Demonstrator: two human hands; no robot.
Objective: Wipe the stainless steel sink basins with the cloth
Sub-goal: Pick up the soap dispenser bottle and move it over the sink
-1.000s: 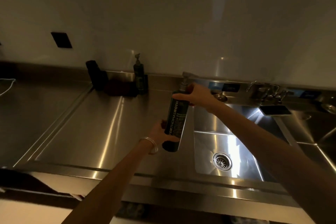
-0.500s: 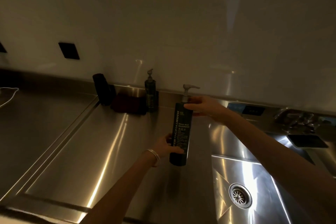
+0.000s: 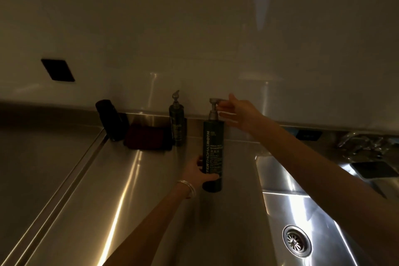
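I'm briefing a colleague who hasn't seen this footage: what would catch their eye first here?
The tall dark pump bottle, upright at centre: the left hand grips its lower part and the right hand touches its pump head with its fingertips. Next, the gleaming sink basin with its round drain at lower right, and a smaller pump bottle standing by the back wall.

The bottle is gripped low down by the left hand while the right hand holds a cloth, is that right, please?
Not quite. The head view shows the left hand gripping the bottle low down, but the right hand holds nothing; its fingers reach the pump.
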